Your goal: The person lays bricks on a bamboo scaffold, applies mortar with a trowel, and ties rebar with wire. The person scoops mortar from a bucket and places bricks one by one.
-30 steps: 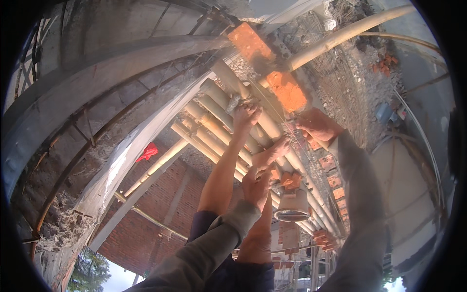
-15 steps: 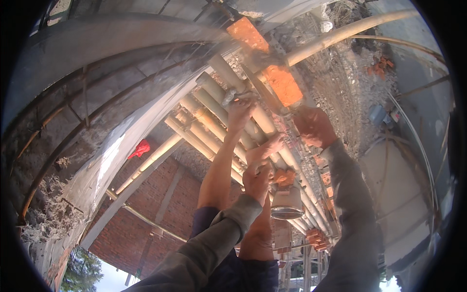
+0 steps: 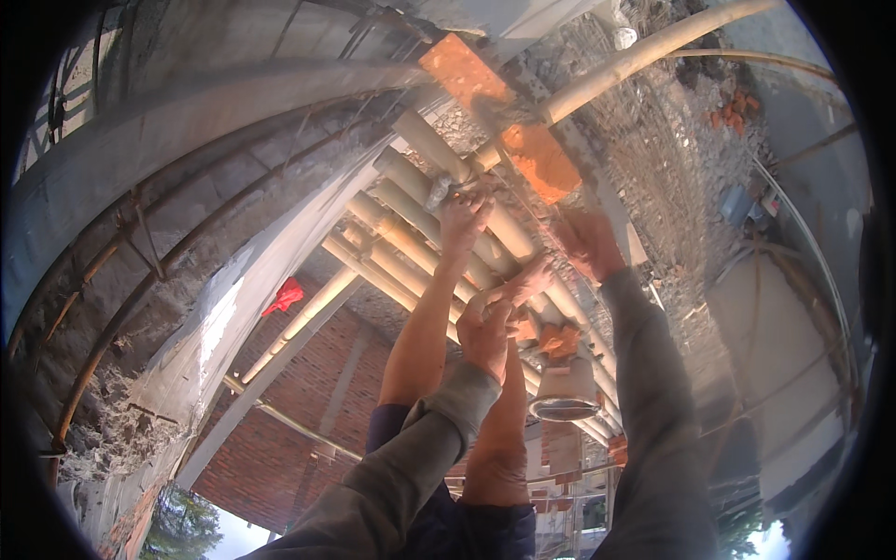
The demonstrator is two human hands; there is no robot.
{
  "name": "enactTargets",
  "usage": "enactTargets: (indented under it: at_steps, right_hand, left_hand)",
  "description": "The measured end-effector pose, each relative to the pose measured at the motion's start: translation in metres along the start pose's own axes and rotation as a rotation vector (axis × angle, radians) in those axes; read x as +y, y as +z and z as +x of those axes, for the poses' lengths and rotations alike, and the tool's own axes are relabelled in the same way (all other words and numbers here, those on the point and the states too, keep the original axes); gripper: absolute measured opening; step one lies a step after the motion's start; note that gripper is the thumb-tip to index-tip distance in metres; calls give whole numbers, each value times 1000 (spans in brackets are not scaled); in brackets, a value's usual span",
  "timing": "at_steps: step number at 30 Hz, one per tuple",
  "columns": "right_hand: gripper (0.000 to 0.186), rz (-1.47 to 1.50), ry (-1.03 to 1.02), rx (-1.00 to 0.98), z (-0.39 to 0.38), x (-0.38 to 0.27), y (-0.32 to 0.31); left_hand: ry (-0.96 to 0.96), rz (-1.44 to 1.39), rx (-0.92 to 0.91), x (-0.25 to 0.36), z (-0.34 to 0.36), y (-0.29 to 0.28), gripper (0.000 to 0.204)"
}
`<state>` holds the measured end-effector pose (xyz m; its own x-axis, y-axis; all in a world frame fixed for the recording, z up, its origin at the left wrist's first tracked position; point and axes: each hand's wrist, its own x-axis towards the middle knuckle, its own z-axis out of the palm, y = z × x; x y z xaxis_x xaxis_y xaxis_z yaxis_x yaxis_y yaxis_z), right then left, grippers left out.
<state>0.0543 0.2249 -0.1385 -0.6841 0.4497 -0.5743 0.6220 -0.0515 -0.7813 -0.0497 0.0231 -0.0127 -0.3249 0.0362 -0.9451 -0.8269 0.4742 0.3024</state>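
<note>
1. Near orange brick (image 3: 541, 163) is probably rewarding even, low pressure: the right hand (image 3: 586, 243) is best keeping its fingers out from under the edge, so that the brick is not tipping.
2. Past that brick's far end, the far orange brick (image 3: 465, 70) is lying roughly in line with it and, I judge, is offering a good guide for keeping the edges straight.
3. To the near brick's left and closer to the body, bare feet (image 3: 465, 219) are standing on bamboo poles (image 3: 509, 231); round poles are likely making balance tricky, so slow, short reaches are seeming wise.
4. As for position, the near brick is lying just beyond the right hand, slightly to its left, and well beyond the left hand (image 3: 483, 334).
5. The right hand is bending its fingers just beside the brick's closer end; whether it is touching the brick or holding a tool, I cannot tell.
6. The left hand is curling its fingers, well apart from the near brick on the body's side; I cannot tell whether it is gripping anything.
</note>
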Motion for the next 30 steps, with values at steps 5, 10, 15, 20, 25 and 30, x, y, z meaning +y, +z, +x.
enactTargets:
  at_steps: [5, 10, 15, 20, 25, 30]
  right_hand:
    - [23, -101, -122, 269, -35, -43, 0]
    - [8, -443, -103, 692, -88, -92, -29]
    - [13, -131, -140, 258, -173, -129, 34]
    - [24, -47, 36, 213, -120, -71, 146]
    - [20, -48, -9, 525, -22, -55, 196]
    - [38, 90, 292, 565, 51, -93, 206]
  left_hand:
    - [-53, -60, 73, 4, 11, -8, 38]
    - [-8, -75, 74, 11, 20, -24, 42]
    - [214, 171, 66, 22, 18, -35, 41]
    - [271, 109, 390, 37, 18, -36, 42]
    - [326, 80, 513, 53, 26, -43, 44]
    - [218, -23, 439, 62, 29, -59, 67]
